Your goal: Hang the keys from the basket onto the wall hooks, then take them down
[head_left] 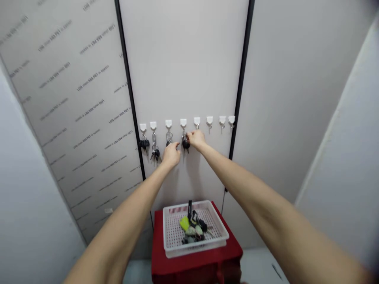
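Observation:
A bunch of keys (186, 144) with a black fob hangs from a white hook (183, 123) near the middle of the row on the wall panel. My right hand (196, 139) is at this bunch from the right, its fingertips closed on the upper part by the ring. Just to the left, my left hand (172, 154) is raised with thumb and finger slightly apart and nothing visible between them. It partly covers another key bunch (169, 138) hanging behind it. Further left hang two more bunches, one with black fobs (144, 144) and one on a clip (155, 152).
Several bare white hooks (209, 120) continue to the right. Below, a white plastic basket (166, 232) holds a heap of keys and fobs (194, 227), one tag bright yellow-green. It stands on a red box (158, 260). Black strips (130, 86) edge the panel.

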Tool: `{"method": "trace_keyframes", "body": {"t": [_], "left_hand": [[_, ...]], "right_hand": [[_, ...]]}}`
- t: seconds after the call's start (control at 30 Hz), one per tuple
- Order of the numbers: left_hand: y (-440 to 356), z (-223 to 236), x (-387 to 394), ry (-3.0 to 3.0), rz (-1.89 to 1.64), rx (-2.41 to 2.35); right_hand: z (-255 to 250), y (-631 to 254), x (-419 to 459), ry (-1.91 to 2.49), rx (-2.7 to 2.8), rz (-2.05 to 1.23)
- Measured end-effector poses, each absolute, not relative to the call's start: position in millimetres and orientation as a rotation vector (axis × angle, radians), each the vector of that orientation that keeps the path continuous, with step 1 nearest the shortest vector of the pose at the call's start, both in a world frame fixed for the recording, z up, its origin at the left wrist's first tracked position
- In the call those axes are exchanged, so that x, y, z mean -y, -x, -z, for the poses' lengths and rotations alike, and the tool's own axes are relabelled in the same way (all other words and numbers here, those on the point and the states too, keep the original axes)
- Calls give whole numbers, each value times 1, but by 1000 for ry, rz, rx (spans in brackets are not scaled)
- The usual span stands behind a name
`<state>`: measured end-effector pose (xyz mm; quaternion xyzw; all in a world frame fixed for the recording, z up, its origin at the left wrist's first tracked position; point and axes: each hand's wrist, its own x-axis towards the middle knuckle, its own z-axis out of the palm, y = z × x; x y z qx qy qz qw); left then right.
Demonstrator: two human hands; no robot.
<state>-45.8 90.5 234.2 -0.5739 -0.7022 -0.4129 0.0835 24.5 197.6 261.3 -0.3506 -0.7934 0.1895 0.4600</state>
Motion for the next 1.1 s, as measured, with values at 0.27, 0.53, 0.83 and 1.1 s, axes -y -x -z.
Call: {"method": "trace_keyframes", "body": {"t": [0.27,0.53,0.83,1.1], "left_hand": [[29,-124,-56,1883,1320,2204],[-2,-37,-36,1943,896,2661],[10,-45,-33,1932,833,2804],[46,-47,-22,1871,955,2844]], "right_hand": [[-136,-92,-152,925,2211,-640],[-30,-130,-117,1126,2744,-658],[-25,-123,-115,1180,2729,-428],[-54,-128,-125,989,2211,-1207]]}}
